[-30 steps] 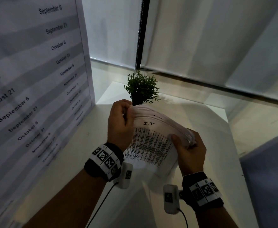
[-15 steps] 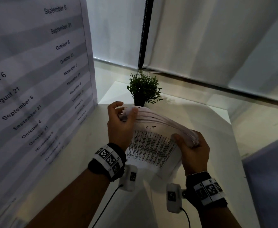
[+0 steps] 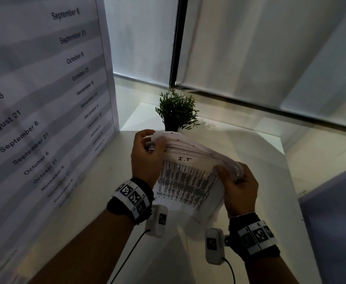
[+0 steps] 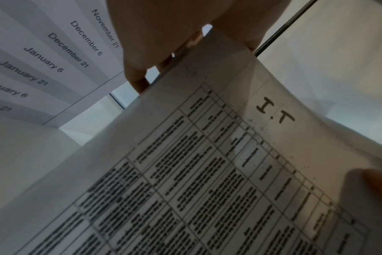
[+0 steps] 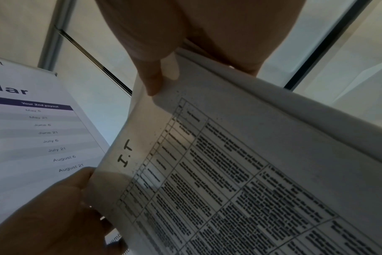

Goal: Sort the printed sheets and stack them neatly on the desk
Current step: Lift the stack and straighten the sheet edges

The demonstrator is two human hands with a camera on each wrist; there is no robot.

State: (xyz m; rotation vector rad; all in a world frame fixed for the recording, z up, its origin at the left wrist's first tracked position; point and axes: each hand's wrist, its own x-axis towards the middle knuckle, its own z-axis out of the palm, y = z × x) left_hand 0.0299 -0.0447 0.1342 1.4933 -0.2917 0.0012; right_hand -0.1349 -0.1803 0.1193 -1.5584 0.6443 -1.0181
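Head view is showing the printed sheets [image 3: 188, 177] bowing above the desk [image 3: 250, 152], left hand [image 3: 145, 158] pinching one top corner, right hand [image 3: 239, 187] clamping the other; a loosening grip is risking pages fanning out and spilling toward the potted plant [image 3: 176, 111]. Left wrist view is adding the handwritten "I.T" heading [image 4: 275, 110] and a dated calendar poster [image 4: 55, 57]. Right wrist view is revealing the stack's thick edge [image 5: 294, 96].

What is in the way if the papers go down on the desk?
Nothing visible blocks it. The left hand and right hand grip the thick bundle of white printed sheets above bare white desk. The small green potted plant stands behind the sheets, not under them.
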